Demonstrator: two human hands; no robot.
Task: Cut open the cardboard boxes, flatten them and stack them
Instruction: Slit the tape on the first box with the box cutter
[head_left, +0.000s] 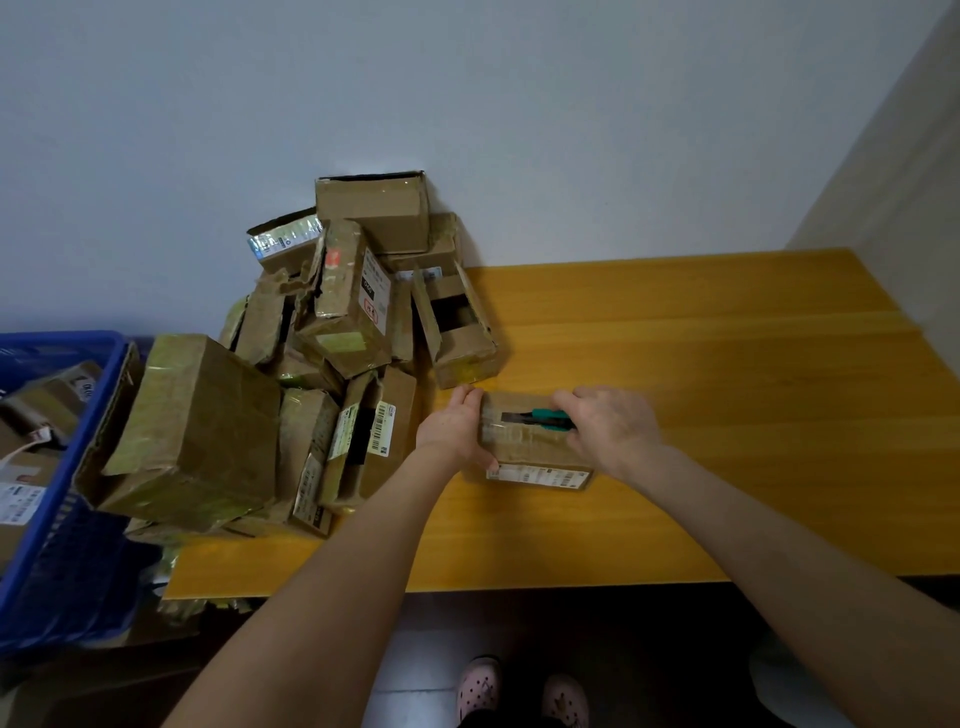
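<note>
A small brown taped cardboard box (535, 453) lies flat on the yellow wooden worktop (727, 389), just right of a heap of battered brown cardboard boxes (332, 332). The left grip (457, 428) clasps the box's left end. The right grip (610, 428), over its right end, is closed round a green-handled utility knife (545, 419) whose blade lies along the box's top.

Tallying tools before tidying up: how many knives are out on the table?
1: a green-handled knife, gripped by the right hand, blade on the box that the left hand holds. More could be hidden under the pile of boxes.
</note>
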